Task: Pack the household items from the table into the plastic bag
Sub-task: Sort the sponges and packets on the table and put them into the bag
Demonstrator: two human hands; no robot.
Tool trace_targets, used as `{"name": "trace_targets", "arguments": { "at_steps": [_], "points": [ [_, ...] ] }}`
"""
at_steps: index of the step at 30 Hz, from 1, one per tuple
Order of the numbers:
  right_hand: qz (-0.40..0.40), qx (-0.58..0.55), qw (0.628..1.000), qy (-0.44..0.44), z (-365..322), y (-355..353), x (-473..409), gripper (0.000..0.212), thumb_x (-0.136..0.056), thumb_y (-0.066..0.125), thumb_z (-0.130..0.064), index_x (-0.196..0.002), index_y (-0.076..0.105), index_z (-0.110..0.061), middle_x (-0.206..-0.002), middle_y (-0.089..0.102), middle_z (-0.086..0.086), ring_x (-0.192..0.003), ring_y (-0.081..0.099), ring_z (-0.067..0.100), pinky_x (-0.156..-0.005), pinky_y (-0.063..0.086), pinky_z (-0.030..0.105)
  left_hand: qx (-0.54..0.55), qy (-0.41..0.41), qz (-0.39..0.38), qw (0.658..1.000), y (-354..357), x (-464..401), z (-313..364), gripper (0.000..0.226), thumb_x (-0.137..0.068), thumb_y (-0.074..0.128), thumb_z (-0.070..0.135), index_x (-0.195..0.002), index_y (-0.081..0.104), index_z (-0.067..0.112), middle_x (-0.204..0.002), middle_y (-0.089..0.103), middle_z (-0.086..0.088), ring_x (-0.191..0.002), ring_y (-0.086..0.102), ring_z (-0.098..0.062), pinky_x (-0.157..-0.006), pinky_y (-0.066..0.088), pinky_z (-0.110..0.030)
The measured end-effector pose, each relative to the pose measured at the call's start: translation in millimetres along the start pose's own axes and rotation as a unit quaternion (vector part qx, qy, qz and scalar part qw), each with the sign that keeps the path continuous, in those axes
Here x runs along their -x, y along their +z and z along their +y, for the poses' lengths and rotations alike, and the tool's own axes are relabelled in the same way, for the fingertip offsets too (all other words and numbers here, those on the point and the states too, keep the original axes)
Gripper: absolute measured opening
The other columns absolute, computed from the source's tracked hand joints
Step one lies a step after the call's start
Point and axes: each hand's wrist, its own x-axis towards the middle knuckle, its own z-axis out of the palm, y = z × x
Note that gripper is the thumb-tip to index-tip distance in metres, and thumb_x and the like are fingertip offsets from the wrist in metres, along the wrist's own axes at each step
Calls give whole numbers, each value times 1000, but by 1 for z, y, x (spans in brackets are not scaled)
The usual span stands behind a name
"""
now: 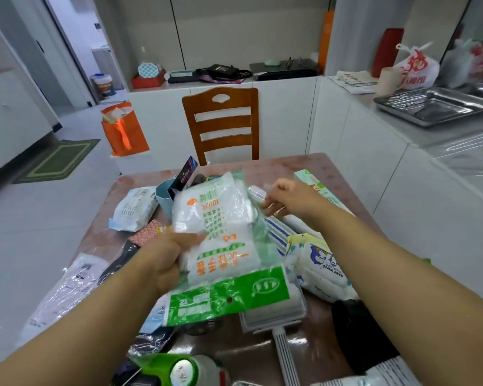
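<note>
Packing things from the table (304, 168)
Left hand (162, 257) grips the plastic bag (223, 246) to steady it; right hand (287, 201) hangs loose, holding nothing

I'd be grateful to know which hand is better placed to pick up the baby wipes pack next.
The right hand. It holds nothing and hovers over the table's right side, where the baby wipes lie just beneath its forearm. The left hand is busy gripping the green-and-white packet, on the far side from the wipes.
</note>
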Motion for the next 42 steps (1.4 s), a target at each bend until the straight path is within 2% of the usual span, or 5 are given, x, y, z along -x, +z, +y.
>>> {"name": "trace_targets", "arguments": {
  "at_steps": [4,13,19,23,42],
  "points": [
    [-18,409,903,131,37,28,-35,35,-83,69,-41,-96,54,-12,-103,61,8,-95,61,28,-77,46,34,-16,90,-28,995,-17,7,5,40,-81,55,-7,-115,62,11,-108,72,-18,-93,70,-39,-75,54,-62],
    [4,459,865,200,54,62,-58,85,-63,74,-64,-128,50,-16,-129,53,10,-124,40,33,-99,37,42,-6,86,9,996,-46,13,5,32,-93,49,8,-124,56,12,-112,71,-18,-98,69,-40,-76,55,-60],
    [157,4,987,12,-7,29,-41,21,-87,65,-35,-102,55,-23,-95,64,-5,-87,62,15,-79,50,35,22,147,58,987,-42,23,14,28,-99,45,15,-88,67,29,-96,76,-10,-97,67,-37,-90,46,-66],
    [-5,-266,963,42,-59,22,-8,30,-88,62,-40,-105,63,-14,-98,73,6,-89,70,23,-86,54,42,49,136,87,986,-25,20,17,25,-100,42,28,-117,59,21,-117,68,-14,-97,66,-33,-75,54,-54],
    [103,404,873,253,87,68,-54,80,-77,66,-58,-134,47,-6,-135,53,12,-123,50,31,-100,40,40,27,90,38,995,-32,10,-15,42,-73,68,8,-114,60,7,-93,77,-10,-80,74,-26,-59,59,-37]
  ]
}}
